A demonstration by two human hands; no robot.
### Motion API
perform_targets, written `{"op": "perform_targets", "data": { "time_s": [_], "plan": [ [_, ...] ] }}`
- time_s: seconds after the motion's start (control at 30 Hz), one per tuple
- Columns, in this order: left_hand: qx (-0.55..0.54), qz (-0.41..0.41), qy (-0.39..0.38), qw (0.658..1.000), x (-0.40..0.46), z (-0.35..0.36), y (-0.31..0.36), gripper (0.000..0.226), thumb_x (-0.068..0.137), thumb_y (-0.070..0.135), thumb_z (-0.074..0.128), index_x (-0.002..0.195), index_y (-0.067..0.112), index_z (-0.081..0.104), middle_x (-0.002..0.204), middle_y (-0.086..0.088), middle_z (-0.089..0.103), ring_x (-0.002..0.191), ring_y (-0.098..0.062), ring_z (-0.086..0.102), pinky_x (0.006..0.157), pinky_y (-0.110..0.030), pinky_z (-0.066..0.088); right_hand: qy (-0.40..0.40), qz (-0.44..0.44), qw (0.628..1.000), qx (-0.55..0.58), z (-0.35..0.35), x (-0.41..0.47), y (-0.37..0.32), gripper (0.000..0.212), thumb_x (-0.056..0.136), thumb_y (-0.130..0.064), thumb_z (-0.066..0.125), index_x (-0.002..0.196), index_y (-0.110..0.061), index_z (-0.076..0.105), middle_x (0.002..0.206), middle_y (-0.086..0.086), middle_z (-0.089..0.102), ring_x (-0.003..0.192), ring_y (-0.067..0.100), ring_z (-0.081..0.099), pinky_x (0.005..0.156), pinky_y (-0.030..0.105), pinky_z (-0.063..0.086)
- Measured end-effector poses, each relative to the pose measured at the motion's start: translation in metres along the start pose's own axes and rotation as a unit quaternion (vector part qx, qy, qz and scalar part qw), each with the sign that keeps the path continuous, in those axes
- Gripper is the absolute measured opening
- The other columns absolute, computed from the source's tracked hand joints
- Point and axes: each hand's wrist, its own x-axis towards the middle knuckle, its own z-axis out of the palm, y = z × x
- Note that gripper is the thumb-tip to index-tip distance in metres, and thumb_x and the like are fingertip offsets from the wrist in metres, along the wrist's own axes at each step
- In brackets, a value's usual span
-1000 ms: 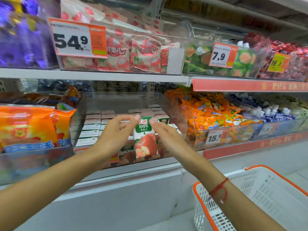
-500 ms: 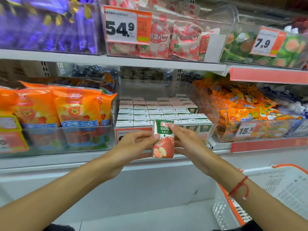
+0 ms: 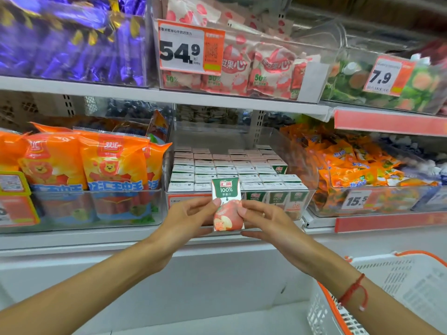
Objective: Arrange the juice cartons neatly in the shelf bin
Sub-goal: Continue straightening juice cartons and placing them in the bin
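the shelf (image 3: 145, 238) bears a clear bin (image 3: 312, 172) of upright juice cartons (image 3: 225, 169).

Both forearms bare to frame edge, no sleeves visible. Left hand (image 3: 187, 220): no ring, no band seen. Right hand (image 3: 264, 221): no ring seen; red cord bracelet (image 3: 353, 291) around wrist, well back from fingertips, loose loop, short tail with small pale bead at end.

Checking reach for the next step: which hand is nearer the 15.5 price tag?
Right. The right hand holds the carton from its right side, left of and below the 15.5 tag. The left hand is on the carton's far side.
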Motion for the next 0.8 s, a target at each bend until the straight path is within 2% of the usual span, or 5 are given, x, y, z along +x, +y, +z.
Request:
{"op": "perform_targets", "data": {
  "time_s": [0.13, 0.3, 0.43, 0.63, 0.8],
  "plan": [
    [0.005, 0.055, 0.083, 0.995, 0.003, 0.001, 0.001, 0.013, 0.084, 0.016, 0.073, 0.092, 0.026, 0.072, 0.081, 0.017, 0.075, 0.078, -0.005, 0.073, 0.06, -0.016, 0.056, 0.077, -0.079, 0.986, -0.122, 0.01, 0.001, 0.005, 0.02, 0.088, -0.032, 0.068, 0.108, -0.03, 0.066, 0.087, -0.009, 0.071, 0.082, 0.002, 0.067, 0.073, 0.016, 0.054],
    [0.026, 0.032, 0.114, 0.993, 0.006, 0.005, 0.001, 0.027, 0.069, 0.04, 0.083, 0.091, 0.03, 0.07, 0.081, 0.023, 0.072, 0.087, 0.002, 0.069, 0.079, -0.023, 0.057, 0.162, -0.186, 0.94, -0.234, 0.024, 0.0, 0.01, 0.031, 0.077, -0.034, 0.08, 0.104, -0.031, 0.064, 0.084, -0.016, 0.068, 0.077, 0.005, 0.065, 0.069, 0.02, 0.053],
    [0.063, -0.003, 0.079, 0.995, 0.006, 0.002, 0.004, 0.028, 0.073, 0.039, 0.08, 0.096, 0.029, 0.068, 0.096, 0.013, 0.072, 0.091, -0.003, 0.07, 0.08, -0.022, 0.057, 0.123, -0.112, 0.971, -0.172, 0.018, 0.002, 0.006, 0.028, 0.076, -0.034, 0.081, 0.098, -0.024, 0.066, 0.085, -0.003, 0.07, 0.077, 0.012, 0.067, 0.069, 0.021, 0.055],
    [0.076, -0.072, -0.045, 0.994, 0.008, -0.004, 0.014, 0.069, 0.069, 0.047, 0.076, 0.129, 0.016, 0.06, 0.112, 0.001, 0.073, 0.1, -0.011, 0.07, 0.086, -0.022, 0.056, 0.085, -0.023, 0.994, -0.059, 0.006, -0.001, -0.006, 0.031, 0.084, -0.041, 0.068, 0.091, -0.011, 0.07, 0.084, 0.004, 0.075, 0.075, 0.014, 0.07, 0.071, 0.018, 0.056],
    [0.025, -0.07, -0.044, 0.996, 0.009, -0.003, 0.016, 0.055, 0.077, 0.042, 0.072, 0.123, 0.012, 0.063, 0.105, -0.001, 0.075, 0.098, -0.012, 0.071, 0.084, -0.02, 0.056, 0.032, 0.035, 0.998, -0.03, 0.001, -0.002, -0.009, 0.042, 0.077, -0.039, 0.073, 0.11, -0.014, 0.065, 0.094, 0.0, 0.074, 0.089, 0.012, 0.07, 0.091, 0.033, 0.056]
  ]
}}
